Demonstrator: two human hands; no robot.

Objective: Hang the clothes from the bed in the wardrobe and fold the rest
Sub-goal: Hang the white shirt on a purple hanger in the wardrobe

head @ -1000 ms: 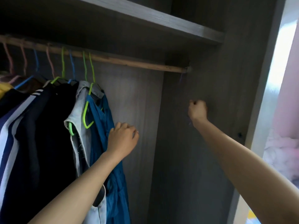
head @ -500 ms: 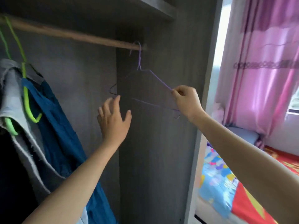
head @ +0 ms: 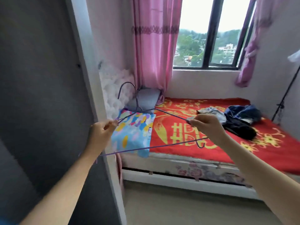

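The purple hanger (head: 146, 148) has come off the rail since the earlier frame and is now held in front of the bed (head: 178, 151), clear of the wardrobe (head: 40, 95) at left. The left hand (head: 101, 135) pinches its left shoulder and the right hand (head: 206, 127) grips its right shoulder, hook pointing away. The clothes (head: 240, 117) lie heaped on the bed's far right, beyond the right hand. A patterned pillow (head: 131, 132) sits at the bed's left end, below a pink curtain (head: 152, 46).

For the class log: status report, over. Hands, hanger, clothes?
Left hand and right hand both pinch purple hanger, empty. Clothes pile lies on bed, unhung. No obstacle seen.
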